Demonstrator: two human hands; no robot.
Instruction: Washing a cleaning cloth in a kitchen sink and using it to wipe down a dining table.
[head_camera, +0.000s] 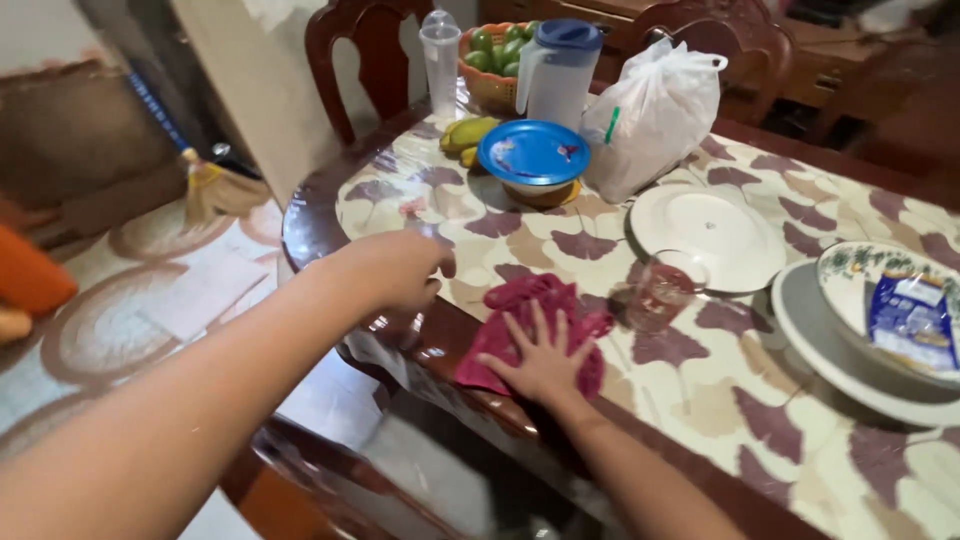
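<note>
My right hand (541, 362) lies flat, fingers spread, on a crumpled magenta cloth (530, 300) at the near edge of the table (700, 400). The table wears a leaf-patterned cover under clear plastic. My left hand (397, 268) hovers over the table's near left corner with its fingers curled around what looks like a clear glass (400, 328), whose base shows below the hand. A second glass (664, 292) with reddish liquid stands just right of the cloth.
A white plate (706, 235), a patterned bowl holding a blue packet (912, 318) on a grey plate, a blue-lidded bowl (534, 155), white plastic bag (655, 110), jug (556, 70), fruit basket (495, 60) and bananas (466, 133) fill the table. Wooden chairs (365, 60) stand behind.
</note>
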